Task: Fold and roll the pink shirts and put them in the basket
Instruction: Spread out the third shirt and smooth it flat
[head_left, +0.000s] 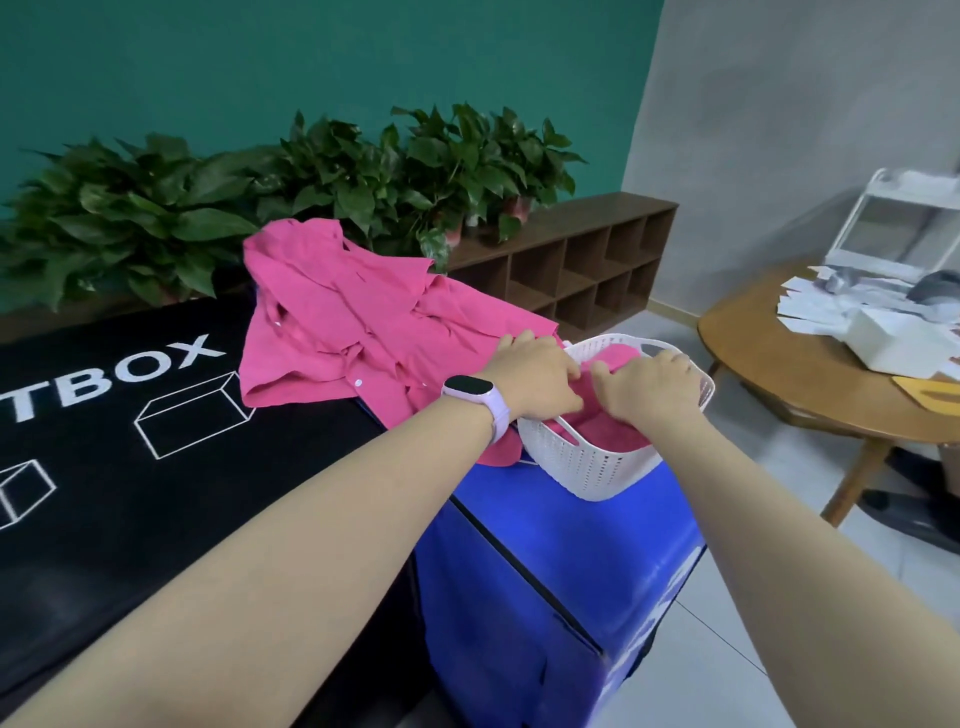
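Note:
A white perforated basket (587, 467) stands on the blue corner of the table and holds a folded pink shirt (613, 358). Both hands reach into it. My left hand (535, 379), with a pale watch on the wrist, grips the pink cloth inside the basket. Beside it my right hand (649, 387) presses down on the same cloth with curled fingers. A heap of loose pink shirts (358, 322) lies spread on the table just behind and left of the basket.
The table (156, 467) has a black cloth with white lettering and a blue cover (545, 571) at its right end. Potted plants (311, 176) and a brown shelf unit (582, 265) line the green wall. A round wooden table (810, 384) with papers stands at right.

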